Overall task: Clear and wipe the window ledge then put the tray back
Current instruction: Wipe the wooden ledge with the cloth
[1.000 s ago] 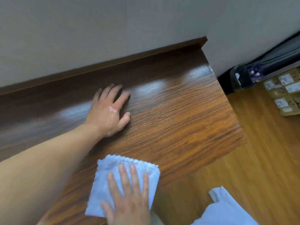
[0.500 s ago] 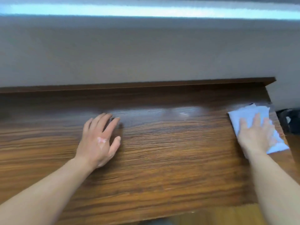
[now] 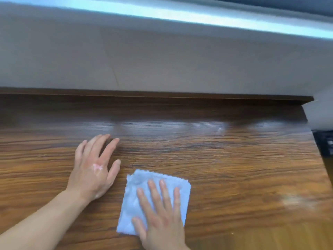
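A wide dark wood-grain window ledge [image 3: 234, 159] fills the head view. A folded pale blue cloth [image 3: 137, 199] lies flat on it near the front edge, a little left of centre. My right hand [image 3: 160, 215] presses down on the cloth with straight, spread fingers. My left hand [image 3: 95, 170] rests flat on the bare wood just left of the cloth, fingers straight and pointing toward the wall. No tray is in view.
A low wooden lip [image 3: 162, 96] runs along the back of the ledge under a grey wall [image 3: 180, 65]. The ledge ends at the right, where a dark object [image 3: 324, 143] sits below. A pale smear [image 3: 297, 201] shows on the wood at right.
My right hand has slid the cloth from the far right end of the ledge back to the front centre, beside my left hand. The left hand has stayed in place.
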